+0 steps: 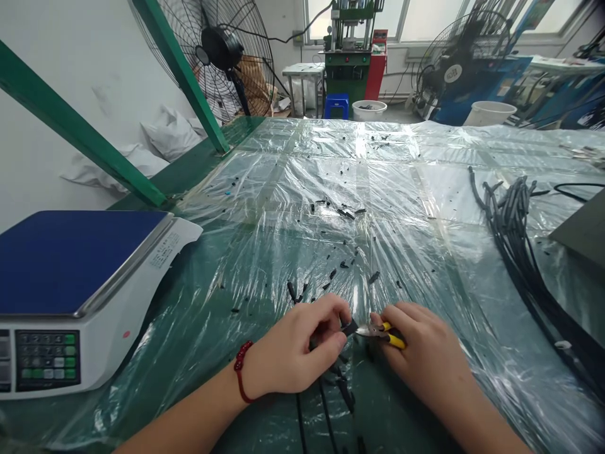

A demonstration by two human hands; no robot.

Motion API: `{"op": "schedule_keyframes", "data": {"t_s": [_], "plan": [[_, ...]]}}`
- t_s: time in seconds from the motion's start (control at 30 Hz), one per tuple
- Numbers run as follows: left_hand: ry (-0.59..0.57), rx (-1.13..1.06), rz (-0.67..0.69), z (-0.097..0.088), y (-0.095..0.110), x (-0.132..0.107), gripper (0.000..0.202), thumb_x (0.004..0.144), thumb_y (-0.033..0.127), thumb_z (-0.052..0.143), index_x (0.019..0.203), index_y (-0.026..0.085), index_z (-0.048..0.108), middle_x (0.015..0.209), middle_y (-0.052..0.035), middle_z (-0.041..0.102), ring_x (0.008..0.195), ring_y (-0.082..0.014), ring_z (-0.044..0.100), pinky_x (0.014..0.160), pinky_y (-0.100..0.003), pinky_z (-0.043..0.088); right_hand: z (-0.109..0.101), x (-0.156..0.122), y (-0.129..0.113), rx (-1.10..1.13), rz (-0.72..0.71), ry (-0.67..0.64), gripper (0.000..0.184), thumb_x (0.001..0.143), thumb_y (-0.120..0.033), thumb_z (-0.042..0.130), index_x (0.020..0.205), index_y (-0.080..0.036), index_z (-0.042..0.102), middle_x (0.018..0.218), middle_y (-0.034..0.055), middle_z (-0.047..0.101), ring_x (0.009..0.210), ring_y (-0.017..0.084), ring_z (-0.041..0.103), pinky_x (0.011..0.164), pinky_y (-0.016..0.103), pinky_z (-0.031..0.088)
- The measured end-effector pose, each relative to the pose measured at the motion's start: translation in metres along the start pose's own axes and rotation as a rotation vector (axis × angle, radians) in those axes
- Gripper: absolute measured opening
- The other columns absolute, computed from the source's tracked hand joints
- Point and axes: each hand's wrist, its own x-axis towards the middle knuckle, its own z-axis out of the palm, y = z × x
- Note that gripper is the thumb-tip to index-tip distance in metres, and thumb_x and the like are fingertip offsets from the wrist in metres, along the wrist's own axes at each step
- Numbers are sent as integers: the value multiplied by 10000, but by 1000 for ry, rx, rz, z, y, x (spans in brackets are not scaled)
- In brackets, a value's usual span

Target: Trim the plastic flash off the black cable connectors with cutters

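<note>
The left grip (302, 343) pinches a small, flat black piece (350, 328) between thumb and fingers, just above the surface. The right grip (420, 347) is wrapped around yellow-handled cutters (378, 331), whose metal tips reach the edge of that piece; I can't make out whether the jaws have closed on it. A red beaded bracelet (241, 366) circles the left wrist.

Under the left hand, thin black cables (326, 413) run down toward the person, with dark bits lying around them. Farther out, black scraps (347, 214) lie scattered over the clear plastic sheet (283, 246) that covers the green surface. Off to the right lies a bundle of black cables (524, 258), with a grey box (583, 227) near it at the edge of view. On the left stands a weighing scale (80, 265) with a blue platform and a keypad.

Beyond the surface, I see a large black fan (220, 47), a green press (350, 60), a blue stool (336, 106) and a white bucket (369, 112). A second fan (454, 72) stands farther right, near another white bucket (490, 113).
</note>
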Motion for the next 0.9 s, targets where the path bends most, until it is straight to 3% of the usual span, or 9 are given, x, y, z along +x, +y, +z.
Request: {"op": "schedule_keyframes", "data": {"t_s": [0.1, 0.23, 0.4, 0.53, 0.63, 0.77, 0.9], "plan": [[-72, -60, -10, -3, -2, 3, 327, 995, 251, 463, 1319, 226, 488, 788, 13, 601, 627, -138, 535, 595, -247, 410, -1, 0, 4, -43, -24, 34, 246, 965, -315, 508, 740, -217, 493, 727, 23, 544, 720, 219, 482, 682, 330, 282], [-82, -129, -80, 0, -4, 4, 265, 1028, 256, 449, 1268, 228, 558, 730, 15, 649, 630, -140, 603, 633, -247, 462, 0, -1, 5, -58, -28, 74, 183, 943, -258, 506, 765, -217, 505, 749, 28, 555, 735, 225, 484, 694, 336, 288], [-40, -473, -221, 13, -6, 3, 196, 1049, 330, 475, 1210, 224, 508, 742, 20, 620, 643, -135, 635, 623, -241, 523, 3, -3, 0, 1, -2, 90, 143, 908, -230, 499, 767, -220, 474, 767, 26, 535, 754, 226, 481, 703, 337, 312], [-18, -589, -225, 20, -8, 2, 213, 1056, 370, 472, 1200, 213, 464, 746, 9, 631, 620, -123, 628, 591, -224, 480, 5, -2, -7, 115, 39, 15, 86, 874, -207, 536, 800, -211, 493, 827, 31, 563, 804, 225, 521, 717, 333, 365], [-3, -603, -220, 20, -9, 2, 206, 1070, 362, 442, 1206, 209, 450, 779, -9, 657, 633, -117, 627, 601, -225, 454, 0, 1, -12, 218, 56, -54, 76, 930, -238, 516, 873, -210, 558, 869, 22, 601, 812, 200, 570, 709, 310, 409], [44, -636, -191, 19, -10, 2, 191, 1073, 342, 438, 1209, 208, 445, 787, -8, 659, 653, -122, 629, 632, -245, 458, -17, 3, -18, 601, 152, -238, 289, 1021, -411, 457, 918, -202, 627, 838, 18, 632, 773, 179, 599, 691, 296, 434], [95, -651, -167, 19, -13, 2, 170, 1067, 331, 466, 1195, 223, 434, 850, -19, 687, 709, -129, 625, 720, -284, 490, -28, -2, -21, 1357, 392, -601, 442, 1004, -550, 481, 970, -144, 652, 884, 87, 709, 829, 206, 681, 805, 349, 523]]}}
